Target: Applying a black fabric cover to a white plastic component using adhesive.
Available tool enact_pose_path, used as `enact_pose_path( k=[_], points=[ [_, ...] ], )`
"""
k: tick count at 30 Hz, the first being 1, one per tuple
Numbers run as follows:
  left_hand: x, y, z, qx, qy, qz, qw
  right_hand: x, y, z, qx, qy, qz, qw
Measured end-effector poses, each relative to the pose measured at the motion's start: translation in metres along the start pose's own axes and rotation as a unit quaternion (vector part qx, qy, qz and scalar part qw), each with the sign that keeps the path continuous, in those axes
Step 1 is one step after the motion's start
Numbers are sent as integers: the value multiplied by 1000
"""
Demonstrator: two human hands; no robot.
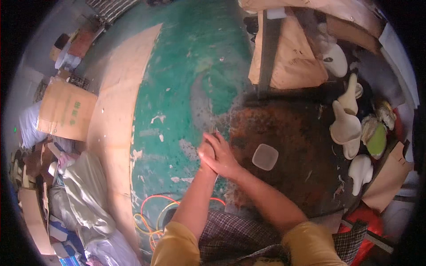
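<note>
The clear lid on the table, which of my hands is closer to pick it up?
Right, probably. The right hand lies over the left hand, clasped together, on the side nearer the clear lid, which sits just to its right on the dark table.

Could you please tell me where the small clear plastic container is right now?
In the head view, the clear plastic container lies on the dark rusty work surface, just right of the person's clasped hands and left of the pale shoe lasts.

Green worn floor [186,66]; dark rust-brown counter [288,128]; cream shoe lasts [346,128]; orange and yellow cables [151,213]; yellow sleeves [175,248]; checked cloth [230,235].
</note>
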State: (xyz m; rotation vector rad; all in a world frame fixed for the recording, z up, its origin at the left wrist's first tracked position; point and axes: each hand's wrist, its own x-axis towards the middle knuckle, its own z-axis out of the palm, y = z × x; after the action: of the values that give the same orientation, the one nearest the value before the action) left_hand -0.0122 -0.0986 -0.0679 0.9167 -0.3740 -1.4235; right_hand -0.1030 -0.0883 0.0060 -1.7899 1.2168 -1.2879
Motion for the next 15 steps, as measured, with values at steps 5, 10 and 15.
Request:
enact_pose_path(
  k=[5,10,15],
  points=[
    [-13,1,28,-100,-95,-68,988,23,44,0,230,-92,306,919],
    [-41,24,111,-200,-30,-236,950,48,187,-40,79,85,218,969],
    [-37,65,56,-85,91,-152,980,27,17,-33,116,-84,25,989]
  ],
)
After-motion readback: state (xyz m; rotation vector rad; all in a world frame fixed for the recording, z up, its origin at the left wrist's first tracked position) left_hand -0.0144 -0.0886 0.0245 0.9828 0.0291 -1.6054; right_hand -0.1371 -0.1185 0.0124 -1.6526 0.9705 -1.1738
